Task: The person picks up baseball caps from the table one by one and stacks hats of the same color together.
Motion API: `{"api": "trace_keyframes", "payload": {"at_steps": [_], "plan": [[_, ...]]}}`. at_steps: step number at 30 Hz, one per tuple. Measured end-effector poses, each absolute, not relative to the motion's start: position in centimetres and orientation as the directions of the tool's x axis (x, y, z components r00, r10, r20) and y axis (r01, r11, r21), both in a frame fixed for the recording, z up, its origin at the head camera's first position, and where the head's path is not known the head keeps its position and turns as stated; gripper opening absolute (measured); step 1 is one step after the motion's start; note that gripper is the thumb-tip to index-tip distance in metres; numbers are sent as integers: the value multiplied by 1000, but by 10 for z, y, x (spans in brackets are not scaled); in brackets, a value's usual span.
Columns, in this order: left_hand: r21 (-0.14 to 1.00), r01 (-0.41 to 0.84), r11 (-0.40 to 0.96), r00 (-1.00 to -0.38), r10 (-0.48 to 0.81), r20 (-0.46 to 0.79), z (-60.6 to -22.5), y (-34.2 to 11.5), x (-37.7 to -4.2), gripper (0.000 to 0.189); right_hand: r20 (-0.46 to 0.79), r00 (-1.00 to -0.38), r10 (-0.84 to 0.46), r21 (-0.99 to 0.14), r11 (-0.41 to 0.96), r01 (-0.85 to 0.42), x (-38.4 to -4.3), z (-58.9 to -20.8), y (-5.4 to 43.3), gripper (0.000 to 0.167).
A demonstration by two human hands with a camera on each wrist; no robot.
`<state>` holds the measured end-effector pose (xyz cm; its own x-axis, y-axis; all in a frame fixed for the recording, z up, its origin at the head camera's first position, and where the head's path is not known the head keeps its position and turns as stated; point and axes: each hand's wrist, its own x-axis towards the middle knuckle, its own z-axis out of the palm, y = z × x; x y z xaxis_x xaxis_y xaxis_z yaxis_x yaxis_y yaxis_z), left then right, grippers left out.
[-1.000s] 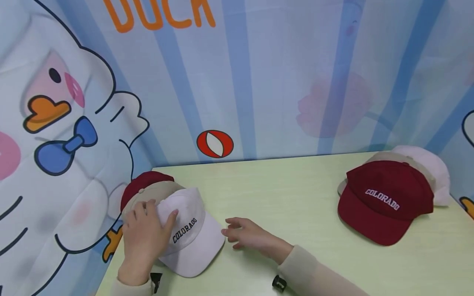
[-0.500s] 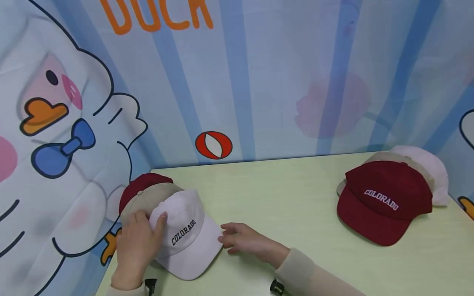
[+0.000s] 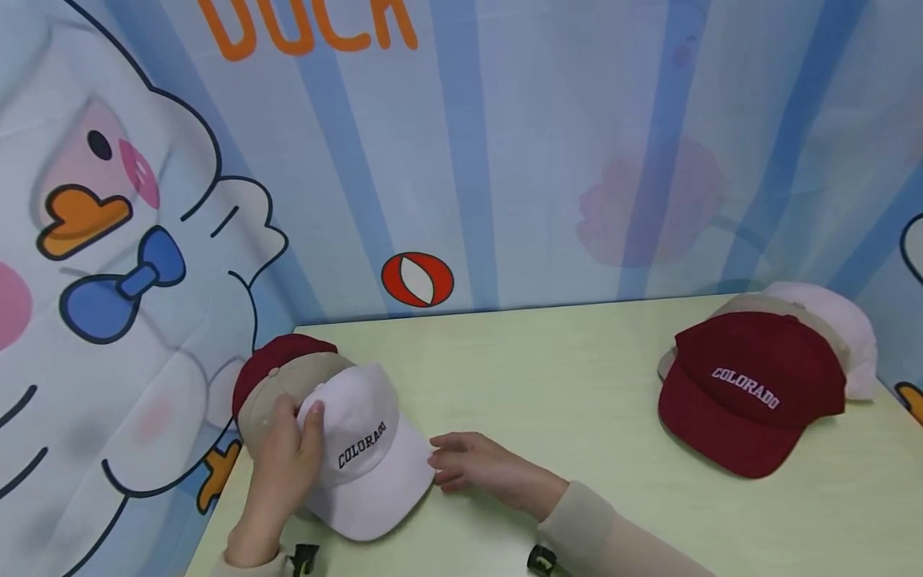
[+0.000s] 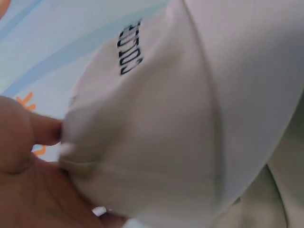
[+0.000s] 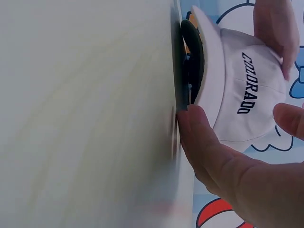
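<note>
At the left of the table, a white cap point(image 3: 368, 457) lettered COLORADO lies in front of a beige cap point(image 3: 317, 373) and a dark red cap point(image 3: 288, 346). My left hand point(image 3: 284, 461) pinches the white cap at the back of its crown, thumb on the near face; the left wrist view shows the hand point(image 4: 38, 166) at the cap's side. My right hand point(image 3: 497, 473) reaches to the brim's right edge with relaxed fingers. In the right wrist view its fingertips meet the brim's edge, and the thumb point(image 5: 287, 116) stands apart from the crown.
At the right of the pale table point(image 3: 534, 385), another dark red COLORADO cap point(image 3: 753, 385) overlaps a beige cap point(image 3: 739, 303) and a white cap point(image 3: 858, 344). A printed cloth backdrop point(image 3: 541, 160) rises behind the table and along its left side.
My left hand has slid from the side of the white cap's crown to a thumb-and-finger pinch at its back. My right fingertips have come up to the brim. The right stack has stayed put.
</note>
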<state>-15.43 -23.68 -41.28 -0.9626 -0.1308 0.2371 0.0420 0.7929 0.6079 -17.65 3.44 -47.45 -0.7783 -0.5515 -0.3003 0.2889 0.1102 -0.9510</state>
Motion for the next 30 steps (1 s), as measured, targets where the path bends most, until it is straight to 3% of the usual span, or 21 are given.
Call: {"api": "trace_keyframes", "payload": {"at_steps": [6, 11, 16, 22, 30], "plan": [[721, 185, 668, -922, -137, 364, -408, -219, -156, 29, -304, -773, -556, -950, 120, 287, -183, -473, 42, 62], [753, 294, 589, -896, -104, 432, -395, -203, -172, 25, -236, -837, -494, -971, 151, 184, -199, -461, 58, 60], [835, 399, 379, -909, 47, 413, -385, -188, -203, 21, -147, -904, -401, -982, 172, 83, -218, -441, 80, 63], [906, 396, 148, -904, 235, 357, -391, -169, -238, 19, -78, -938, -338, -977, 213, 5, -240, -429, 100, 66], [909, 409, 82, -878, 306, 367, -405, -144, -274, 15, -3, -973, -233, -949, 308, -71, -262, -430, 111, 80]]}}
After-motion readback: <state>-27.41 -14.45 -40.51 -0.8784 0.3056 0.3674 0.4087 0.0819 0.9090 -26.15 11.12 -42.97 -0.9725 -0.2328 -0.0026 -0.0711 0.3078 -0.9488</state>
